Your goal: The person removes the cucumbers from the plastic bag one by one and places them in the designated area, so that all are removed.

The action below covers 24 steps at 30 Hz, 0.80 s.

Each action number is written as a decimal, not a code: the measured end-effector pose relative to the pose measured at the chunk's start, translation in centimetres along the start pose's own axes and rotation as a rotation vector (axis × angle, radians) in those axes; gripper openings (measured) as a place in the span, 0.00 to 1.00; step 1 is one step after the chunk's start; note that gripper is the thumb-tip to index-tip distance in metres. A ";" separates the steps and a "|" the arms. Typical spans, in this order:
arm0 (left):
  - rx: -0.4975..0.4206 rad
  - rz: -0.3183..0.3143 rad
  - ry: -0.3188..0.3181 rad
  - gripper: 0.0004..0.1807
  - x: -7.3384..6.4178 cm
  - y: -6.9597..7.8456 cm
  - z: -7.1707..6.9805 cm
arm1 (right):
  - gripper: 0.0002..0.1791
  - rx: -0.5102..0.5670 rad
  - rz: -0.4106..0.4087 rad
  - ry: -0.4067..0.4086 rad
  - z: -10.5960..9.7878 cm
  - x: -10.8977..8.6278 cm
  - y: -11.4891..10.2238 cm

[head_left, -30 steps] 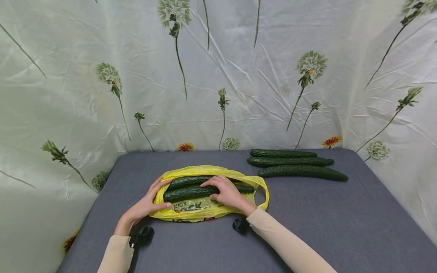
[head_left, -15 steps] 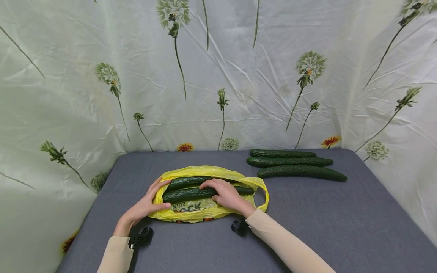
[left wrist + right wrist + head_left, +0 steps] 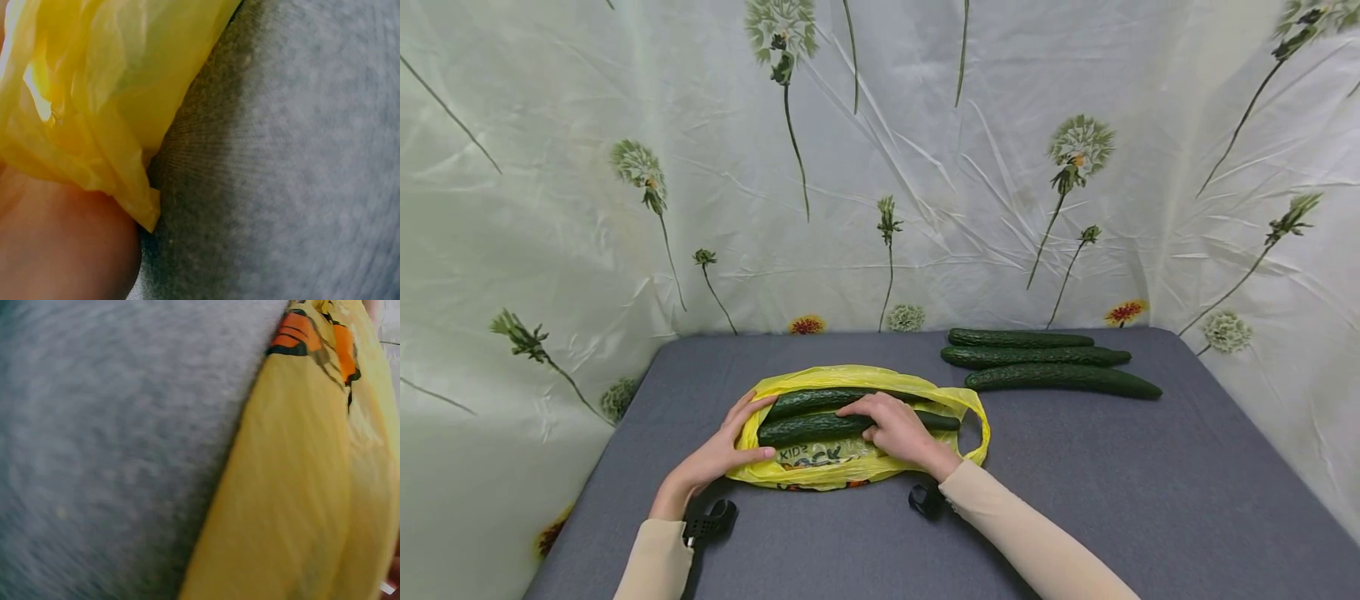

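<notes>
"Start close. What is nearest you?"

"My beige sleeves: the left (image 3: 655,558) reaches in from seven o'clock, the right (image 3: 1030,525) from five, over a blue-grey tabletop (image 3: 1112,483). A small black device (image 3: 715,518) sits by my left wrist, another (image 3: 927,498) by my right."

"And your hands?"

"My left hand (image 3: 718,454) is spread wide at the nine o'clock end of the yellow bag (image 3: 820,477), thumb and fingers touching its rim. My right hand (image 3: 901,429) comes in from four o'clock, thumb and fingers around the nearer cucumber (image 3: 812,427), which lies lengthwise in the bag."

"Anything else in there?"

"Dark lettering (image 3: 812,454) on the plastic (crumpled, so I can't tell whether one word is ROCK or DOCK), and just beyond the nearer cucumber, the farther cucumber (image 3: 820,400). The bag's handle loop (image 3: 987,429) stands at three."

"Farther out?"

"Three loose cucumbers (image 3: 1037,356) lie side by side at two o'clock from the bag, well apart from my hands. Past them, from ten round to two, hangs a pale cloth (image 3: 962,167) printed with dandelions."
</notes>
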<state>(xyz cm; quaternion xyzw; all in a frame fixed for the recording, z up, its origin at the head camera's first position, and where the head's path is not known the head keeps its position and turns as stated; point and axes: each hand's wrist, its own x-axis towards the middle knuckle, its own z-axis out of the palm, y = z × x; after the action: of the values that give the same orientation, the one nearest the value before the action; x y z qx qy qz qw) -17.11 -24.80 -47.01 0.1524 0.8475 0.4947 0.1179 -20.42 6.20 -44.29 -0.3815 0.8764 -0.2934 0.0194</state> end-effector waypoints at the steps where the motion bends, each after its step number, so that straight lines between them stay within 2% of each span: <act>1: 0.002 -0.001 0.000 0.42 0.0 0.0 0.0 | 0.28 -0.015 -0.008 0.003 -0.1 0.0 -0.1; 8: 0.003 -0.013 0.004 0.42 0.1 0.0 0.2 | 0.28 -0.062 -0.062 0.035 -1.0 0.2 -0.5; 24: -0.007 -0.006 -0.004 0.42 0.1 -0.1 -0.1 | 0.27 -0.062 -0.047 0.050 -2.7 -0.7 0.3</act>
<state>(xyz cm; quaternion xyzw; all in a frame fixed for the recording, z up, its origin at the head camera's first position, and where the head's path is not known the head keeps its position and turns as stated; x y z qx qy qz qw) -17.21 -24.85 -47.04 0.1507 0.8460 0.4968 0.1217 -20.83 8.16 -42.29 -0.3948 0.8761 -0.2758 -0.0211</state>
